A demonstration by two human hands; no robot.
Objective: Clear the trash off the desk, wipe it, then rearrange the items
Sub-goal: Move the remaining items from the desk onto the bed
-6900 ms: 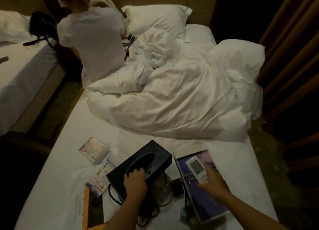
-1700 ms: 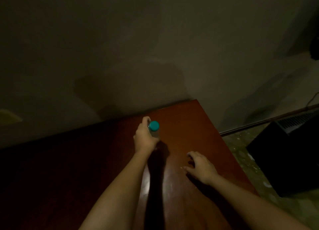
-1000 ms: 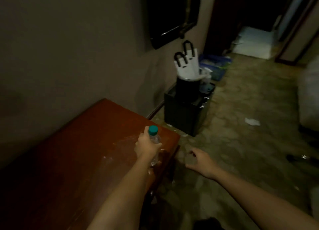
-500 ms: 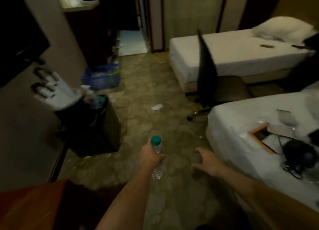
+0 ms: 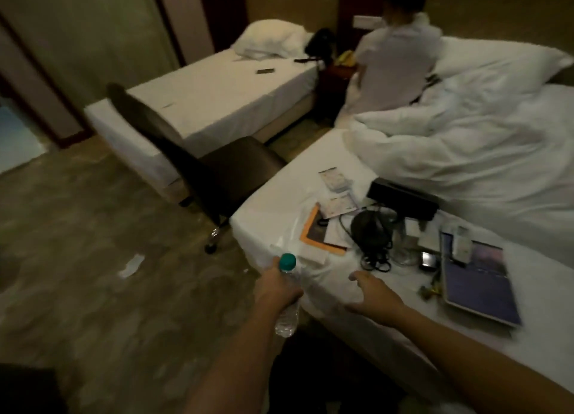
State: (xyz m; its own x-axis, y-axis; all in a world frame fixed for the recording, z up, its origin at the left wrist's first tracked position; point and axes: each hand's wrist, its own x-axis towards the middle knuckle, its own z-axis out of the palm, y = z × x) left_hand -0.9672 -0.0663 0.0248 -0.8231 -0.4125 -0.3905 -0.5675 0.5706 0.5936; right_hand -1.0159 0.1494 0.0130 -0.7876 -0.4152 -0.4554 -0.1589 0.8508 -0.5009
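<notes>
Left grip point(image 5: 278, 289) is curled tight round the upper part of the clear bottle point(image 5: 287, 316). The teal cap point(image 5: 287, 261) pokes up above the fingers and the body hangs upright below the fist, over the floor just off the near corner of the bed point(image 5: 270, 221). Right grip point(image 5: 372, 298) is spread and loose, holding nothing, hovering above the bed's near edge. Along that edge lies a tablet point(image 5: 478, 283) with a white remote point(image 5: 461, 247) at its far end. Further in there's a tangle of black cable point(image 5: 374, 258), an orange-edged booklet point(image 5: 316, 233) and a black box point(image 5: 403, 199) against the rumpled duvet point(image 5: 466, 146). A dark chair point(image 5: 217, 171) stands beside the bed's left edge, and a paper scrap point(image 5: 132, 266) lies on the floor.
</notes>
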